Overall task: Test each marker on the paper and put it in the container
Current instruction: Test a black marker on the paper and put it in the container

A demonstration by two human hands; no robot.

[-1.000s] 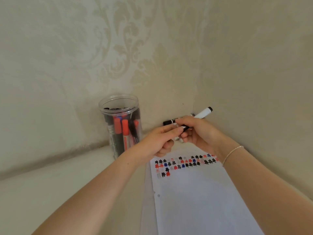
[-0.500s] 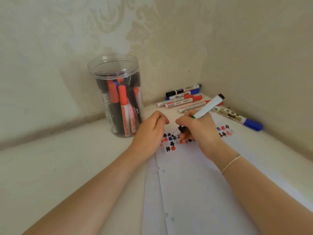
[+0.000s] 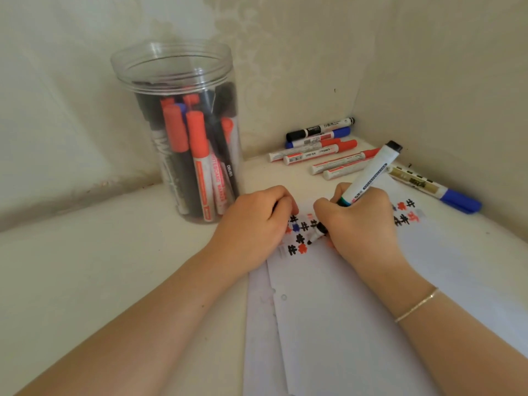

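Step in hand: you are testing a marker on the paper; by the look of it the mark is being laid at the left end of the rows of earlier test marks
Right hand: your right hand [image 3: 358, 224] is curled tight around the marker [image 3: 368, 174] in a writing grip, fingers pinching low on the barrel, the black end pointing up toward 1 o'clock
Tip: the nib [image 3: 313, 240] sits at 7 o'clock from your knuckles and appears to touch the sheet; keep the pressure light so the stroke reads clearly
Left hand: your left hand [image 3: 257, 221] rests on the top left corner of the paper [image 3: 357, 324], fingers curled under; a dark sliver shows between them, likely the cap, but you cannot tell for sure from here
Steadying: keep that left hand planted so the loose sheets do not slide as you draw
Placement: aim for bare paper just beside the existing marks [image 3: 298, 244], not over them, so the new colour can be judged
Container: the clear container [image 3: 177, 130] stands at 10 o'clock from your hands, near the left hand, open on top and already holding many markers
Untested markers: a loose row of markers [image 3: 320, 144] lies at 12 to 1 o'clock by the wall corner, and a blue-capped marker [image 3: 434, 190] lies at 2 o'clock
Afterwards: recap firmly before the drop, and lower it cap up into the container
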